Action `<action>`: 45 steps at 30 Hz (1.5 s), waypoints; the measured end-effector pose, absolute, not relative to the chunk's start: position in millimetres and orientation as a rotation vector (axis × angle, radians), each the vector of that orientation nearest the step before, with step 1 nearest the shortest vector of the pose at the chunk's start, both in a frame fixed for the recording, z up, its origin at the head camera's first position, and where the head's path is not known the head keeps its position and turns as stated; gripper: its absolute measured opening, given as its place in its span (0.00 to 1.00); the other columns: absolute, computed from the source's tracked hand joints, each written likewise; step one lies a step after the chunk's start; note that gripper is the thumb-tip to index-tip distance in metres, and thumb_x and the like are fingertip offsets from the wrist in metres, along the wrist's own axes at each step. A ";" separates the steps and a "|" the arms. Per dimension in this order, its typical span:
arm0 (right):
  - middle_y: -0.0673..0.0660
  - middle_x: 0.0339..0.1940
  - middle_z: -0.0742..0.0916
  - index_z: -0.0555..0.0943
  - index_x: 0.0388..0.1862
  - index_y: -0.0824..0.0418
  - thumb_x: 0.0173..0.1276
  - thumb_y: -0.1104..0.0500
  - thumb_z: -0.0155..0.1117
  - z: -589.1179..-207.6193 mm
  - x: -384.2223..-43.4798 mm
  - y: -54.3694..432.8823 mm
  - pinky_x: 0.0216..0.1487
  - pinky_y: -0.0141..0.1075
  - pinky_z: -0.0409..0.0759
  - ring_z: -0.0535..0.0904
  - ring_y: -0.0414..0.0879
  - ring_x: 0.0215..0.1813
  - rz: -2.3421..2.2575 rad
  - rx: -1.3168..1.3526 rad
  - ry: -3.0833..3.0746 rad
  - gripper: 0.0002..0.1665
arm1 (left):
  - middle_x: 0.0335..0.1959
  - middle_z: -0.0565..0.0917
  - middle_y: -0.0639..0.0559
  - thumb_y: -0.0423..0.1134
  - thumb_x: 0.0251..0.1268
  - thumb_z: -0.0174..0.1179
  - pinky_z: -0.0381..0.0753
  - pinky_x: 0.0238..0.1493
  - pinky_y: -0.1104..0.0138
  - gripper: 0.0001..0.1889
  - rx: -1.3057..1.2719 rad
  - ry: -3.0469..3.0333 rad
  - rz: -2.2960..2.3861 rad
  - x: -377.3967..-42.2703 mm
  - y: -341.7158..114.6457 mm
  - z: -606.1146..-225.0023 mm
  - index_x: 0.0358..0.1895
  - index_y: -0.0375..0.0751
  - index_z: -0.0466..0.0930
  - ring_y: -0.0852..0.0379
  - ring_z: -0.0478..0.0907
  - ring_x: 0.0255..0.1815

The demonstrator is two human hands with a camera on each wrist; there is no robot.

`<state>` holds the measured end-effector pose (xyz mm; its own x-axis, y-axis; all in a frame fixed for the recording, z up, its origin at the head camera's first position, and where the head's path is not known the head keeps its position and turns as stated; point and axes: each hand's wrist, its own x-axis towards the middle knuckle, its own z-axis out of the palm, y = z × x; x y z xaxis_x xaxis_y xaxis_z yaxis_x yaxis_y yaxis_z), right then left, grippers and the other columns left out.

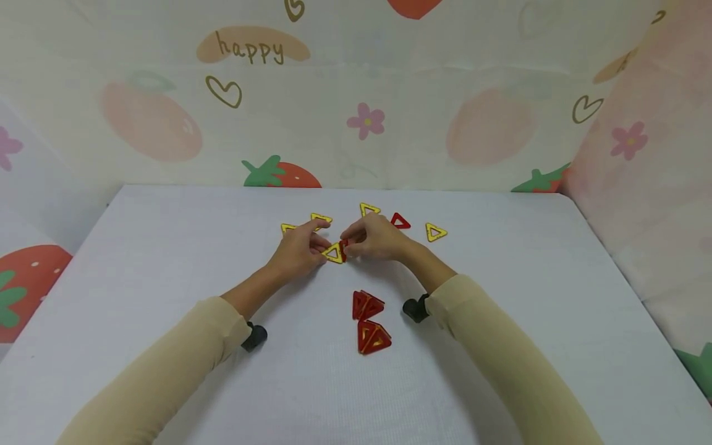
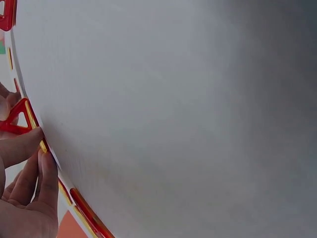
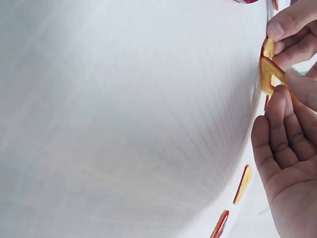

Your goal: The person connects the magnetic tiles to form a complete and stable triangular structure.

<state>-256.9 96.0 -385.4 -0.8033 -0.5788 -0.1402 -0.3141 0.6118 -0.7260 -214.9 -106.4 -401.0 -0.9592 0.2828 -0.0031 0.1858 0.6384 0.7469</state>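
Note:
Between the two hands, a yellow triangle tile (image 1: 334, 253) with an open centre meets a red triangle tile (image 1: 343, 250) that stands on edge against its right side. The left hand (image 1: 300, 250) pinches the yellow tile at its left, thumb and fingertips on its edge in the left wrist view. The right hand (image 1: 378, 238) pinches the red tile between thumb and fingers. In the right wrist view the raised tile (image 3: 271, 74) looks yellow on its inner face, and its far edge is hidden by the fingers.
Behind the hands lie loose yellow tiles (image 1: 436, 232) and a red triangle tile (image 1: 400, 221). Nearer the person stand two folded red pyramid shapes, one (image 1: 368, 305) just behind the other (image 1: 374, 337). All rest on a white table (image 1: 167, 259) backed by a printed cloth.

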 end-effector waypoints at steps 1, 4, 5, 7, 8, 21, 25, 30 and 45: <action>0.52 0.40 0.89 0.85 0.54 0.63 0.66 0.62 0.69 -385.6 -257.0 95.6 0.40 0.32 0.80 0.80 0.46 0.39 -1.025 -0.715 2.471 0.17 | 0.46 0.87 0.42 0.24 0.60 0.67 0.83 0.52 0.60 0.31 0.395 2.732 1.230 -214.8 -105.9 -401.2 0.67 0.36 0.69 0.50 0.83 0.45; 0.52 0.40 0.89 0.85 0.55 0.64 0.66 0.63 0.69 -386.9 -256.7 95.0 0.41 0.32 0.80 0.80 0.46 0.40 -1.035 -0.712 2.458 0.18 | 0.46 0.87 0.41 0.24 0.59 0.67 0.83 0.52 0.60 0.31 0.400 2.720 1.252 -214.6 -104.8 -401.6 0.67 0.36 0.69 0.50 0.83 0.46; 0.52 0.41 0.89 0.85 0.55 0.64 0.66 0.63 0.70 -387.3 -256.5 94.9 0.41 0.32 0.80 0.81 0.45 0.40 -1.036 -0.713 2.454 0.18 | 0.46 0.87 0.41 0.23 0.59 0.67 0.83 0.52 0.60 0.31 0.401 2.716 1.259 -214.7 -104.6 -402.2 0.67 0.36 0.69 0.50 0.83 0.46; 0.52 0.41 0.89 0.84 0.56 0.64 0.66 0.62 0.70 -387.9 -255.8 94.9 0.42 0.32 0.81 0.81 0.45 0.41 -1.033 -0.717 2.453 0.20 | 0.46 0.87 0.41 0.23 0.58 0.67 0.83 0.52 0.60 0.32 0.408 2.712 1.271 -214.8 -104.7 -403.3 0.67 0.35 0.69 0.50 0.83 0.46; 0.52 0.41 0.89 0.84 0.57 0.64 0.66 0.62 0.70 -388.0 -255.4 95.0 0.42 0.32 0.81 0.81 0.45 0.41 -1.032 -0.716 2.454 0.20 | 0.46 0.87 0.41 0.23 0.58 0.67 0.83 0.52 0.60 0.32 0.411 2.711 1.274 -214.8 -104.8 -403.3 0.67 0.35 0.69 0.50 0.83 0.46; 0.53 0.48 0.89 0.83 0.58 0.63 0.66 0.61 0.70 -386.7 -253.6 95.2 0.51 0.33 0.81 0.81 0.45 0.48 -1.024 -0.715 2.462 0.21 | 0.49 0.86 0.41 0.24 0.61 0.66 0.82 0.54 0.59 0.31 0.405 2.684 1.264 -215.2 -108.4 -401.9 0.69 0.37 0.68 0.49 0.83 0.49; 0.53 0.48 0.89 0.84 0.58 0.62 0.66 0.61 0.70 -385.6 -252.8 95.2 0.47 0.33 0.81 0.81 0.45 0.47 -1.030 -0.695 2.456 0.21 | 0.49 0.85 0.41 0.23 0.61 0.65 0.83 0.54 0.58 0.31 0.444 2.688 1.259 -216.1 -111.8 -401.1 0.68 0.36 0.69 0.48 0.83 0.50; 0.52 0.48 0.88 0.84 0.57 0.60 0.66 0.60 0.70 -386.2 -252.7 94.3 0.40 0.31 0.80 0.79 0.45 0.43 -1.041 -0.649 2.452 0.20 | 0.47 0.86 0.39 0.23 0.63 0.61 0.83 0.53 0.56 0.28 0.474 2.726 1.276 -216.6 -125.9 -397.3 0.68 0.34 0.70 0.47 0.84 0.49; 0.51 0.50 0.88 0.84 0.57 0.59 0.66 0.60 0.71 -387.7 -251.9 94.4 0.41 0.31 0.81 0.79 0.46 0.44 -1.079 -0.587 2.431 0.20 | 0.53 0.84 0.39 0.31 0.63 0.66 0.82 0.54 0.53 0.31 0.383 2.757 1.235 -215.6 -194.0 -388.2 0.70 0.38 0.68 0.45 0.81 0.53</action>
<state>-251.9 94.4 -387.7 -0.8251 -0.5289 -0.1985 -0.2075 0.6105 -0.7643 -215.6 -194.0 -388.2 -0.9637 0.2665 0.0146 0.1884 0.6404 0.7446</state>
